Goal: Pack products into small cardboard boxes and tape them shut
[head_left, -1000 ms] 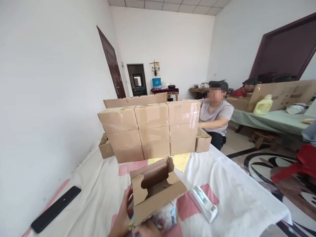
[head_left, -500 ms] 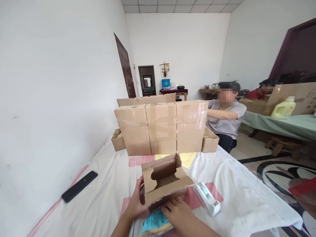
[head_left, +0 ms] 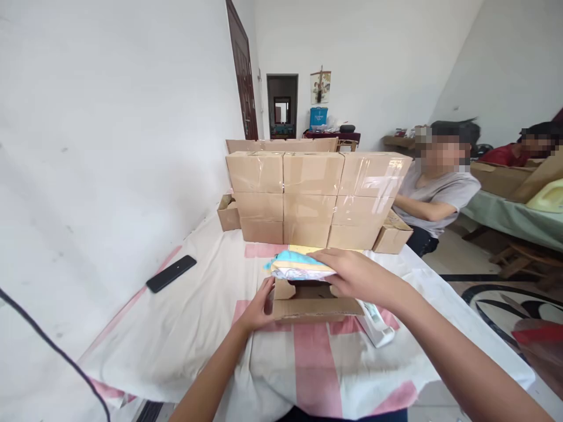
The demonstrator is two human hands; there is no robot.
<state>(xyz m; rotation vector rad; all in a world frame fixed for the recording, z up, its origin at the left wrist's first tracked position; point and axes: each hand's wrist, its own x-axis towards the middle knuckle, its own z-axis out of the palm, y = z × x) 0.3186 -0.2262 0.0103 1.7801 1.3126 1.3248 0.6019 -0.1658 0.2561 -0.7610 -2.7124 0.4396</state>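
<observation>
An open cardboard box (head_left: 319, 310) lies on the cloth-covered table in front of me. My left hand (head_left: 257, 308) grips its left side, with the thumb on the near wall. Over the box's opening, my right hand (head_left: 352, 271) grasps a soft plastic packet (head_left: 301, 266), blue on top with a yellow band and a pale printed underside. The packet lies roughly level and hides the far part of the box. Just right of the box sits a white tape dispenser (head_left: 377, 328), partly behind my right forearm.
A wall of taped cardboard boxes (head_left: 310, 199) stands across the table's far side, with a small open box (head_left: 229, 212) at its left. A black phone (head_left: 171, 274) lies at left. Beyond the right edge, a person in a grey shirt (head_left: 433, 193) sits.
My right hand has lifted the packet from the table in front of the box to above its opening. My left hand stays on the box. The view has tilted down.
</observation>
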